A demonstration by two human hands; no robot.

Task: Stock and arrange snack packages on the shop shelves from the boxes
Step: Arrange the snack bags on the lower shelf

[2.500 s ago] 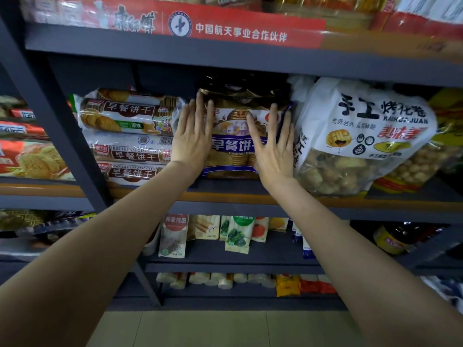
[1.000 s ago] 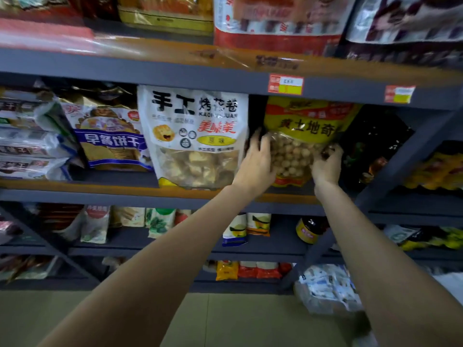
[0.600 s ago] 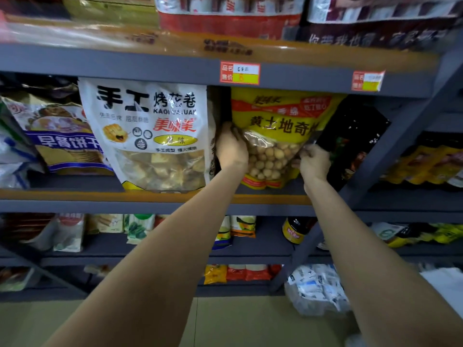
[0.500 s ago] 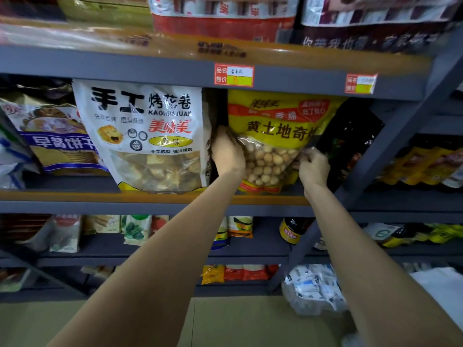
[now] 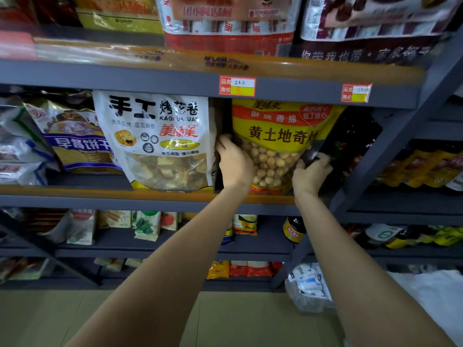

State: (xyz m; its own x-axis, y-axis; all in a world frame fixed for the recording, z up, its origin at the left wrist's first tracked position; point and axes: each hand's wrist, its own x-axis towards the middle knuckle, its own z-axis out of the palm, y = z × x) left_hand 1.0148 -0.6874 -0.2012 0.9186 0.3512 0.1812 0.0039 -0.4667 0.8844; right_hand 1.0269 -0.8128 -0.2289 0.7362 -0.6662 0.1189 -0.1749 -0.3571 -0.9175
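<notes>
A yellow snack bag (image 5: 278, 136) with small round balls showing through its window stands upright on the middle shelf (image 5: 75, 196). My left hand (image 5: 235, 164) grips the bag's left edge, fingers curled behind it. My right hand (image 5: 312, 172) grips its lower right edge. Left of it stands a white bag of baked rolls (image 5: 157, 136), close to my left hand. Further left is a biscuit bag with a blue band (image 5: 75, 139).
A dark package (image 5: 350, 146) sits right of the yellow bag, beside a slanted grey shelf post (image 5: 390, 146). Large bags fill the shelf above (image 5: 225, 26). Lower shelves hold small packets (image 5: 147, 225) and a jar (image 5: 293, 229). A plastic bag of packets (image 5: 308, 286) lies on the floor.
Both hands left the biscuit bag and moved right to the yellow bag. They now grip its two sides; in the last half second the bag has stood a little straighter.
</notes>
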